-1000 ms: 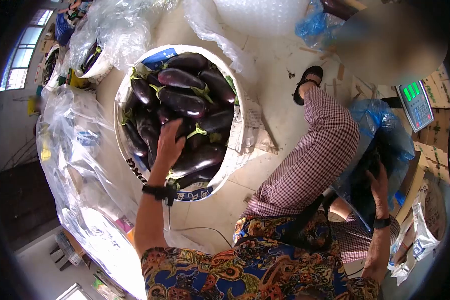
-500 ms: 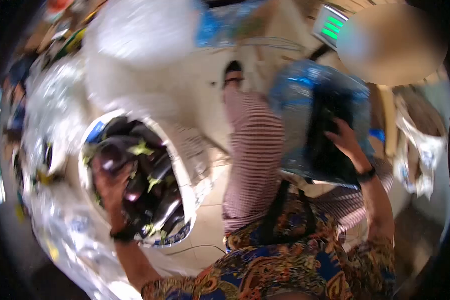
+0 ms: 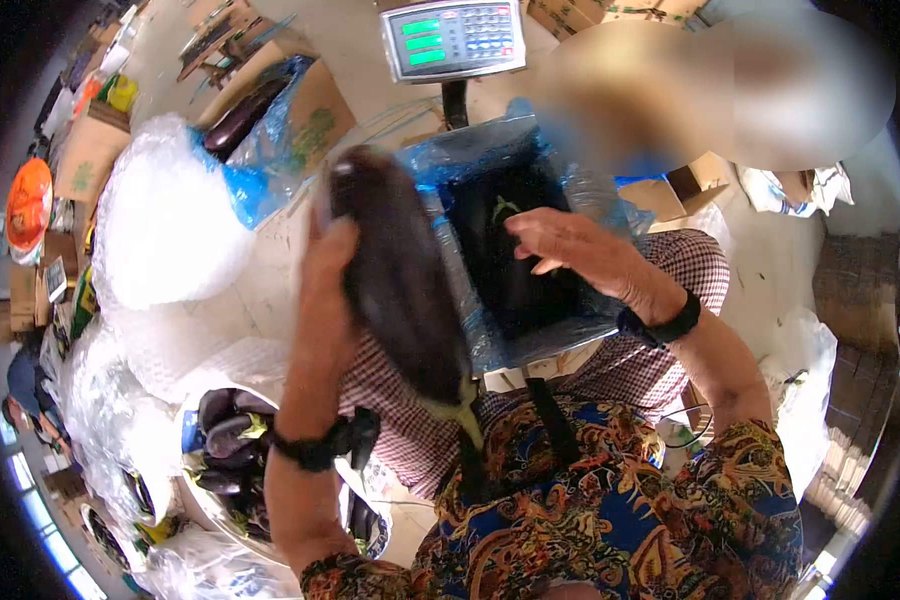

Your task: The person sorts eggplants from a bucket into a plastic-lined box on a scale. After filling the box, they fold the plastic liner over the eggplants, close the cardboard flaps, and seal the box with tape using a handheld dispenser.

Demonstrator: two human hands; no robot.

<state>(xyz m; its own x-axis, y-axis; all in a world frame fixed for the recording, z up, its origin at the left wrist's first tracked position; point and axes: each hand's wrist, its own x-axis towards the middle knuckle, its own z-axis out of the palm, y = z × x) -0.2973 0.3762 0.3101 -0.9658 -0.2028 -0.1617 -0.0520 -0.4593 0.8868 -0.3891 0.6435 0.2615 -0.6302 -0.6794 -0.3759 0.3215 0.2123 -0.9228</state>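
Note:
My left hand is closed around a large dark eggplant, held up beside the box with its green stem pointing down toward my lap. The eggplant is slightly blurred. My right hand is over a box lined with blue plastic, its fingers partly stretched and apart with nothing seen in them. Just beyond these fingertips shows the green stem of a dark eggplant inside the box. To my left, a white basket contains several eggplants, partly hidden by my left forearm.
A scale display with green digits stands beyond the box. Farther left, a cardboard box with blue plastic holds an eggplant. Bundled clear plastic lies nearby. An orange basin is at the far left.
My left hand has come from the basket toward the box, bringing an eggplant with it. The view has turned, and the scale display now shows fully. My right hand remains over the box.

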